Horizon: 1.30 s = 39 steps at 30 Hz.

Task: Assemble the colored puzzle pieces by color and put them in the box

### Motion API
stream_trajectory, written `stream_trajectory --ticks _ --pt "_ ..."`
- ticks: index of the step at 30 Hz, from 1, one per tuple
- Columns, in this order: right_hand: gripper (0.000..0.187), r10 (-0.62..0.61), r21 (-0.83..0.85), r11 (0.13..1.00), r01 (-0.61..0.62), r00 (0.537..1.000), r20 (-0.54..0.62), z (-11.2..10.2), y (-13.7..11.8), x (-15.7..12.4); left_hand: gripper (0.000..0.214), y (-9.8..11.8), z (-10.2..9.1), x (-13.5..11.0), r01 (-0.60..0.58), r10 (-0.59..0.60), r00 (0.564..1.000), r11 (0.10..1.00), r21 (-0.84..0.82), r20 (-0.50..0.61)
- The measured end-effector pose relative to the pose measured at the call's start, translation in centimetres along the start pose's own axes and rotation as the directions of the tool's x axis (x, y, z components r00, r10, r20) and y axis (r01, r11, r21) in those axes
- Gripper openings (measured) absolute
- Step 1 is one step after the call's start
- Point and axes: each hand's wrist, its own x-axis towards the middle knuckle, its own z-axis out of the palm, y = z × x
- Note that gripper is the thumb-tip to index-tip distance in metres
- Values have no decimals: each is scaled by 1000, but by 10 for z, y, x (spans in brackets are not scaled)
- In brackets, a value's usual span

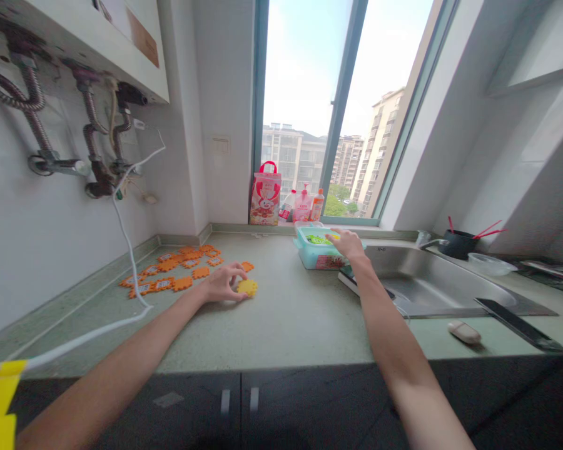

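My left hand [225, 283] is closed on a yellow foam puzzle piece [248, 287] with notched edges, held at the countertop with thumb and fingers. Several orange puzzle pieces [182, 284] lie spread on the counter behind and left of that hand. My right hand [347, 242] reaches over the rim of a light teal plastic tub [309, 256]. Inside the tub are green pieces [318, 239], with a bit of yellow at my right fingertips. Whether those fingers grip the yellow bit cannot be made out.
A white cable [131, 244] crosses the counter at left. Right of the tub is a steel sink [417, 281], with a dark flat object [520, 325] across its front edge and a pale oval case [464, 332] nearby. A packaged bag [265, 199] and bottles [303, 203] stand by the window.
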Motion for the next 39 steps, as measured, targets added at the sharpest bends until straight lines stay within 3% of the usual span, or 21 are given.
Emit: stream_trajectory --ticks 3,7,9,12,15,17,20,23,26,28,31,34,36,39 --pt "42 -70 -62 996 63 990 -122 5 -6 -18 41 -3 1 3 -51 51 998 999 2 -43" --pt "37 -373 15 922 386 900 -227 12 -56 -49 38 -6 -3 3 -71 76 987 997 40 -139" --pt "34 -508 64 852 520 849 -145 23 -88 -67 37 -5 -7 0 -46 61 975 996 73 -215" --pt "34 -578 121 816 565 799 166 49 -127 -94 36 0 -11 -8 8 33 939 993 118 -343" --pt "28 -578 130 814 566 768 278 73 -143 -111 35 10 -12 -10 27 33 915 989 144 -401" --pt "27 -553 117 830 545 776 303 82 -144 -114 36 22 -8 2 -2 66 918 987 161 -391" --pt "27 -521 101 849 519 788 327 87 -139 -111 35 47 1 48 -114 179 921 973 199 -347" --pt "25 -529 104 843 528 776 344 87 -134 -106 33 79 12 126 -171 241 903 961 218 -355" --pt "25 -547 116 831 544 759 354 90 -133 -104 36 110 24 212 -111 169 935 974 197 -312" --pt "26 -555 127 826 549 754 350 93 -133 -104 49 124 33 257 -19 70 957 984 179 -282" --pt "27 -559 148 826 544 757 339 97 -132 -102 58 129 43 288 91 -44 946 987 132 -320" --pt "25 -556 181 830 527 764 327 97 -129 -100 38 109 43 268 98 -46 931 987 127 -362" --pt "25 -557 214 831 514 770 312 95 -127 -100 24 85 38 229 96 -40 924 987 130 -380" --pt "33 -568 282 817 503 785 248 89 -130 -105 23 50 30 150 114 -63 919 987 112 -388"
